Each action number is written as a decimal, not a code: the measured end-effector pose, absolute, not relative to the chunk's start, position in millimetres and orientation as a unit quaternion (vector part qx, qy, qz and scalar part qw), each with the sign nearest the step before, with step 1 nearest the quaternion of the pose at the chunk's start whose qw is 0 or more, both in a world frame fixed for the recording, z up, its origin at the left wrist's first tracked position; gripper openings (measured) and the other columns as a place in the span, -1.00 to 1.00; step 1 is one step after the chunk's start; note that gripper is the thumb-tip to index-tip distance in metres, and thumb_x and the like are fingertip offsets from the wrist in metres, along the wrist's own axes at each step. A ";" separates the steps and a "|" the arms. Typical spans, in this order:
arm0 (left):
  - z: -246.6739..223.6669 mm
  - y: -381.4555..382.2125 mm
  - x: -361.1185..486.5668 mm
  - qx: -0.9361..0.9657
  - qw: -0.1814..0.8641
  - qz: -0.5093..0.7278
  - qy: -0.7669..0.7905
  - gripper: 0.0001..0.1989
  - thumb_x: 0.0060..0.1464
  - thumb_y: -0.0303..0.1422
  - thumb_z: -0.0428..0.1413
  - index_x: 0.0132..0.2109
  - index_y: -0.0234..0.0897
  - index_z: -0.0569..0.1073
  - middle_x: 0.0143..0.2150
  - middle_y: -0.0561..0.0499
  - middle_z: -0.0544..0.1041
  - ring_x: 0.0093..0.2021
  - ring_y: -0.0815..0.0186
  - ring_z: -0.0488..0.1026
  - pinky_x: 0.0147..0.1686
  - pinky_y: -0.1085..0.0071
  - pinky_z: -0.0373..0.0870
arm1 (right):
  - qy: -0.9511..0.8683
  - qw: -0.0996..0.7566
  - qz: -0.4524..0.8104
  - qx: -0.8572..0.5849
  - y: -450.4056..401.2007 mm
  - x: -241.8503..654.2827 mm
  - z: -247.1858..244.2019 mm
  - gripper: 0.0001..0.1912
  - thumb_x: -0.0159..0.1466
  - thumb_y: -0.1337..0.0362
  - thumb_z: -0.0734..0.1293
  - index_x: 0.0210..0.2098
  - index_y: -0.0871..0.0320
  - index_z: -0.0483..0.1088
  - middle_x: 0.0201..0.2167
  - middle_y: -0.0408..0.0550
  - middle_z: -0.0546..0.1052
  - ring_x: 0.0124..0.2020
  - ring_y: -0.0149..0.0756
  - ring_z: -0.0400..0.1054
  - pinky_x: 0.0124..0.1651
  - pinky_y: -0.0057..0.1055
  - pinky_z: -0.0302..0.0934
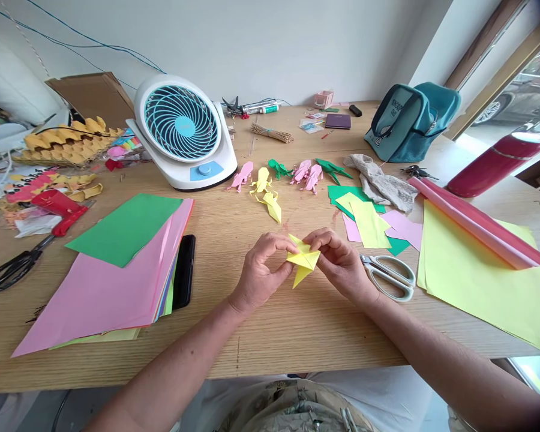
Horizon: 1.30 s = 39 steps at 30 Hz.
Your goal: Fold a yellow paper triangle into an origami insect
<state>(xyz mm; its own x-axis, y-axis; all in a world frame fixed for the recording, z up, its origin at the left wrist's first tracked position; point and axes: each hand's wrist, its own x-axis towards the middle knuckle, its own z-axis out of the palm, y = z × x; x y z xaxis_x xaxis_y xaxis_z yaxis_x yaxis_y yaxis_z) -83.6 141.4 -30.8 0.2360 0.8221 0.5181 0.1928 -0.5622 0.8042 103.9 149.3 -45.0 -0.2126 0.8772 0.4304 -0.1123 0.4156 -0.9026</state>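
Note:
Between my two hands is a piece of folded yellow paper [303, 260], with pointed flaps spreading out and one point hanging downward. My left hand [264, 267] pinches its left side between thumb and fingers. On the other side, my right hand [339, 261] grips the upper right part, and its fingertips hide some of the folds. Just beyond the hands lie folded paper figures: two yellow ones [270, 206], several pink ones [242, 176] and green ones [333, 170]. Scissors with pale handles [393, 277] rest beside my right wrist.
Left of my hands are stacked coloured sheets [112, 294], a black phone [184, 271], black-handled scissors [15, 267] and a white fan [184, 132]. On the right lie paper scraps [364, 222], yellow sheets [486, 282], a grey cloth [382, 180], a red flask [495, 165] and a teal bag [409, 123].

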 end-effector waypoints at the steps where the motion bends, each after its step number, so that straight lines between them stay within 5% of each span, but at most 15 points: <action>1: -30.4 141.1 -84.1 0.739 0.274 0.511 0.344 -0.81 0.09 -0.58 0.17 -0.18 -0.22 0.49 -0.11 -0.01 0.53 -0.02 0.25 0.47 0.10 0.25 0.34 | -0.642 0.556 0.439 -0.292 149.3 104.4 -44.1 -0.91 0.32 0.22 0.37 -0.30 0.06 0.40 -0.17 -0.04 0.41 -0.11 -0.29 0.34 -0.07 -0.32 0.30; 6: -34.0 141.8 -84.7 0.748 0.238 0.515 0.344 -0.73 0.06 -0.59 0.17 -0.10 -0.21 0.46 0.04 -0.09 0.45 0.10 0.20 0.40 0.07 0.24 0.37 | -0.658 0.565 0.412 -0.281 149.8 107.7 -44.4 -0.92 0.35 0.34 0.33 -0.28 0.04 0.42 -0.11 -0.03 0.39 -0.03 -0.29 0.32 0.03 -0.28 0.27; 15: -38.5 144.0 -82.0 0.621 0.437 0.536 0.367 -0.83 0.23 -0.47 0.04 -0.05 -0.22 0.40 0.22 -0.14 0.37 0.20 0.19 0.38 -0.02 0.35 0.43 | -0.655 0.542 0.441 -0.289 150.9 109.1 -48.6 -0.95 0.37 0.31 0.30 -0.25 0.04 0.39 -0.17 -0.05 0.45 -0.13 -0.28 0.35 -0.11 -0.32 0.26; 19: -34.9 148.7 -87.2 0.553 0.535 0.510 0.384 -0.77 0.29 -0.24 0.06 0.02 -0.22 0.39 0.03 -0.09 0.51 -0.08 0.30 0.50 -0.21 0.46 0.41 | -0.692 0.480 0.444 -0.305 151.9 114.7 -46.5 -0.92 0.39 0.26 0.27 -0.25 0.06 0.38 -0.28 -0.10 0.45 -0.24 -0.32 0.34 -0.16 -0.34 0.23; 23: -35.9 151.9 -89.4 0.566 0.585 0.427 0.393 -0.68 0.10 -0.19 0.26 -0.08 -0.29 0.49 -0.18 -0.03 0.55 -0.23 0.35 0.48 -0.31 0.50 0.36 | -0.714 0.416 0.481 -0.293 153.9 120.1 -44.8 -0.86 0.39 0.20 0.28 -0.28 0.09 0.39 -0.33 -0.11 0.44 -0.31 -0.35 0.33 -0.24 -0.37 0.22; 28: -38.0 149.9 -86.5 0.567 0.657 0.326 0.374 -0.63 0.05 -0.16 0.30 -0.07 -0.30 0.52 -0.22 -0.03 0.54 -0.30 0.38 0.46 -0.41 0.53 0.37 | -0.616 0.494 0.490 -0.369 160.8 121.9 -38.5 -0.79 0.31 0.09 0.37 -0.19 0.08 0.45 -0.27 -0.09 0.50 -0.38 -0.39 0.35 -0.30 -0.40 0.27; 34: -39.2 150.9 -84.2 0.427 0.659 0.462 0.412 -0.63 -0.09 -0.19 0.37 -0.28 -0.29 0.40 -0.28 0.07 0.43 -0.24 0.36 0.44 -0.31 0.45 0.50 | -0.537 0.608 0.360 -0.461 161.3 125.0 -33.6 -0.78 0.29 0.08 0.38 -0.17 0.06 0.42 -0.22 -0.09 0.46 -0.31 -0.36 0.34 -0.23 -0.36 0.30; 39: -41.9 151.6 -82.7 0.383 0.620 0.527 0.437 -0.68 -0.07 -0.27 0.35 -0.28 -0.28 0.40 -0.28 0.08 0.42 -0.26 0.45 0.40 -0.31 0.58 0.37 | -0.664 0.531 0.323 -0.416 146.2 117.4 -38.3 -0.86 0.39 0.19 0.28 -0.10 0.06 0.39 -0.44 -0.16 0.42 -0.42 -0.36 0.32 -0.31 -0.37 0.25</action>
<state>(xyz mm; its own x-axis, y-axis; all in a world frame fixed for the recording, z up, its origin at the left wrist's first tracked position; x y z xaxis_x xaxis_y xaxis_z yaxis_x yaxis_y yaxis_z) -82.7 151.6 -41.9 0.0624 0.9884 -0.1382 -0.3191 0.1510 0.9356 117.4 146.2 -38.3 -0.0892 0.8955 0.4361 0.2098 0.4449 -0.8706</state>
